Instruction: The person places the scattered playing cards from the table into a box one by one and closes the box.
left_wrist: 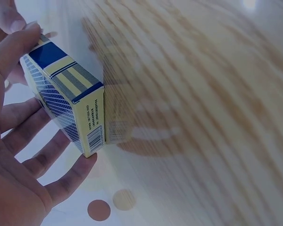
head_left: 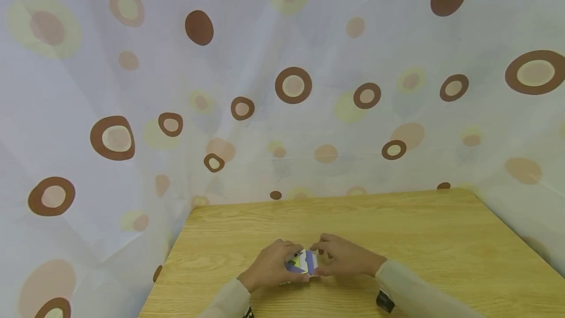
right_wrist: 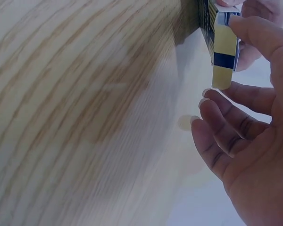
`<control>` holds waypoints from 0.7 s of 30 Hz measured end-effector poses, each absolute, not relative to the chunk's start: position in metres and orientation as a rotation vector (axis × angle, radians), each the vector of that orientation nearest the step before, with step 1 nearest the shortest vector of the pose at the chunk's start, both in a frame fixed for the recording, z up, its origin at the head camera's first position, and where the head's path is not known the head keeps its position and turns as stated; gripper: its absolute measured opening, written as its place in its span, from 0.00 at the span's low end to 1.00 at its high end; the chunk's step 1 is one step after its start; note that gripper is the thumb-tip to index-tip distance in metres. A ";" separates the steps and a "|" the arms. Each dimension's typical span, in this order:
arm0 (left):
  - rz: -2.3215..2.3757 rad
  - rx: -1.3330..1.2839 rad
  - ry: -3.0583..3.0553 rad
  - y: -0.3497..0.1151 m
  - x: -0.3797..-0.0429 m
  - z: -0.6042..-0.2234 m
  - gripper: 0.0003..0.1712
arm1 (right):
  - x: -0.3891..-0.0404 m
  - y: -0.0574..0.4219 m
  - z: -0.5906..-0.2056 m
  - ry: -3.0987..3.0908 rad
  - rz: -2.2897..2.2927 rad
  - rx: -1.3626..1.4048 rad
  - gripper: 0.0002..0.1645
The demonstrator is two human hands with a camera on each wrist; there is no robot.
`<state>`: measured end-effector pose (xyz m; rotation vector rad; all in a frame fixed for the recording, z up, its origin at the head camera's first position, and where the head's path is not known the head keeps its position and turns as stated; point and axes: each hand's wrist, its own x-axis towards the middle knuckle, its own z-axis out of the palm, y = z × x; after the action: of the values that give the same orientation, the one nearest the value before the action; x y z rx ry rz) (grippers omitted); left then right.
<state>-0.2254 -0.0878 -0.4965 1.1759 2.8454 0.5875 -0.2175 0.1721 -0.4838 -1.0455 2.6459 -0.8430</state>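
Note:
A small playing-card box (head_left: 302,262), blue, white and yellow, sits just above or on the wooden table between both hands. My left hand (head_left: 275,264) grips it by its sides, thumb on one edge and fingers along the other. In the left wrist view, the card box (left_wrist: 68,94) shows a barcode on its near end. My right hand (head_left: 344,256) is at the opposite end, where the lid flap (right_wrist: 223,59) stands lifted. The right thumb touches the box's opening and the index fingertip is at the flap's tip. The other right fingers are loosely bent.
The wood-grain table (head_left: 432,239) stretches out around the hands. Behind it and at both sides hangs a white curtain (head_left: 256,131) with brown, peach and yellow dots. A dark device (head_left: 385,301) is strapped under the right wrist.

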 end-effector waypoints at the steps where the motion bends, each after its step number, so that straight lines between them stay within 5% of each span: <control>1: 0.591 1.177 2.846 -0.088 -0.226 -0.497 0.46 | -0.218 0.171 -0.484 2.652 -0.839 -1.051 0.36; 17: 0.599 1.138 2.848 -0.089 -0.228 -0.500 0.45 | -0.216 0.158 -0.479 2.752 -0.848 -1.070 0.33; 21: 0.599 1.146 2.849 -0.089 -0.227 -0.498 0.46 | -0.215 0.159 -0.478 2.747 -0.897 -1.078 0.24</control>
<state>-0.2268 -0.0891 -0.4982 1.1460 2.8493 0.5988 -0.2155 0.1595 -0.4783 -1.0780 2.7468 -0.8974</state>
